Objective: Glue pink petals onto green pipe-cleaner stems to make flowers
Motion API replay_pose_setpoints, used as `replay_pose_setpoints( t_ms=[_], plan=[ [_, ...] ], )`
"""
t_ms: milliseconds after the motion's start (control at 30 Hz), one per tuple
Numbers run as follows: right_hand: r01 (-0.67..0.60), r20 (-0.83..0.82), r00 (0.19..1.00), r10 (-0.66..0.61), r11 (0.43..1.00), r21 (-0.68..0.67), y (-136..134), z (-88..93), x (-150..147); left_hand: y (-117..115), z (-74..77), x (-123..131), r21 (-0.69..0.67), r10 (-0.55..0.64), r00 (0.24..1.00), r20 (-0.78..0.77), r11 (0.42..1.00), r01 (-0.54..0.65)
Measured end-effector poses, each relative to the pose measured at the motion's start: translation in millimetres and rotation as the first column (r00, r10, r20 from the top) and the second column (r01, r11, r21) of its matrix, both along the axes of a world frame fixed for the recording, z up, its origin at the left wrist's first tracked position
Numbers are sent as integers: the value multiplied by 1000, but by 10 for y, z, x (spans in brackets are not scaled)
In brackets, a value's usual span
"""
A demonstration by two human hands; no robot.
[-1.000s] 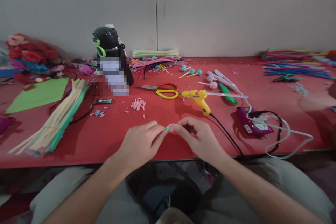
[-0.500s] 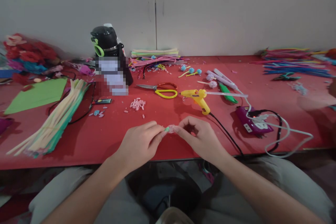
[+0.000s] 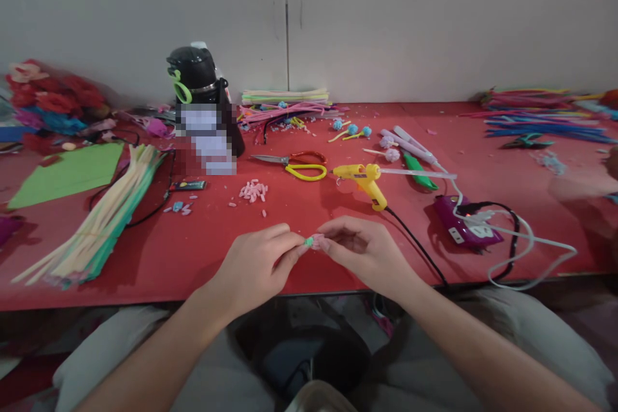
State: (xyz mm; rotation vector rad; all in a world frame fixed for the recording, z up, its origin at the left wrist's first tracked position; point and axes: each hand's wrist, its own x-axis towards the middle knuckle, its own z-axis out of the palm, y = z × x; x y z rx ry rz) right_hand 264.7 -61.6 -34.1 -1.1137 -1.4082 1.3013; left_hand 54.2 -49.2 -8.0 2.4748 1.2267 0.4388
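Observation:
Between my two hands is a small pink and green fuzzy flower (image 3: pixel 316 242), likely of pipe cleaner pieces. My left hand (image 3: pixel 263 257) pinches its green end between thumb and fingertips. On its pink end, the thumb and forefinger of my right hand (image 3: pixel 364 250) are closed. A pile of short pink pipe cleaner pieces (image 3: pixel 253 191) lies beyond my left hand. Past my right hand rests a yellow hot glue gun (image 3: pixel 367 183) with a clear glue stick in its back. Scissors (image 3: pixel 304 166) with red and yellow handles lie to its left.
A bundle of cream and green pipe cleaners (image 3: pixel 103 219) lies left, by a green sheet (image 3: pixel 72 170). A black bottle (image 3: pixel 193 77) stands behind. At right are a purple power strip (image 3: pixel 463 225) with cables and coloured pipe cleaners (image 3: pixel 541 119). Another person's blurred hand (image 3: pixel 579 187) shows at the right edge.
My right fingers have shifted slightly on the pink end, and the pink part looks more bunched up. My left hand keeps its pinch almost unmoved.

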Motion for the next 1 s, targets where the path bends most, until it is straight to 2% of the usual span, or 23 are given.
replay_pose_setpoints(
  t_ms=[333,500,567,600,667,767,867,933,1000],
  plan=[
    [-7,-2,1000,7,1000,-12,11,25,4,-6,-11,-3,13,-2,1000,2,1000,2],
    [-56,-41,998,56,998,-2,4,48,11,0,-18,-28,21,8,1000,12,1000,-8],
    [-55,47,997,54,998,29,20,57,70,17,-28,-50,23,17,1000,3,1000,-17],
    [-48,145,989,40,997,53,39,60,123,31,-35,-65,26,25,1000,-1,999,-25],
    [-42,418,908,-2,994,96,105,68,276,66,-52,-104,48,58,998,-21,997,-57],
    [-1,764,640,-79,995,104,253,90,586,126,-76,-169,115,119,990,-80,987,-109],
    [157,883,433,-181,980,124,410,99,868,170,-84,-213,122,143,978,-151,985,-125],
    [244,898,354,-262,953,182,510,65,974,185,-82,-220,114,149,974,-172,985,-131],
    [250,888,319,-332,933,259,614,-15,999,194,-79,-215,113,155,972,-174,984,-137]
  ],
)
